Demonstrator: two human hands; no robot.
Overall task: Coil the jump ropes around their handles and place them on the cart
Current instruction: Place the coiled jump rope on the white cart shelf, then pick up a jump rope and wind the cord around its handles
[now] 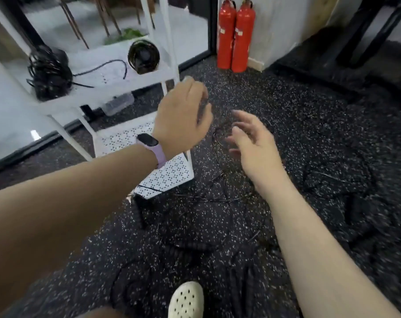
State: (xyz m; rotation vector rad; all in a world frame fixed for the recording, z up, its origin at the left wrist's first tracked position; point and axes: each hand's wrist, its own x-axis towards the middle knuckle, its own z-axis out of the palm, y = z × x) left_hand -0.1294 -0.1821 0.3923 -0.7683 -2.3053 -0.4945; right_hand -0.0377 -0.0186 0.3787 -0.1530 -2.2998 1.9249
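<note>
Perforated white metal cart [149,177], speckled floor [286,125]

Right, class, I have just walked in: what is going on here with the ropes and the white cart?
A person stands over black jump ropes lying loose on the speckled floor. The left hand is raised with curled fingers; blur hides whether it holds a rope. The right hand hangs open, holding nothing. A dark bundle of rope already sits on the white cart.

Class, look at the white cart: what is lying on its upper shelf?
On the white cart, the upper shelf holds a bundle of coiled black rope with loose ends trailing, and a round black object. What the bundle covers cannot be seen.
</note>
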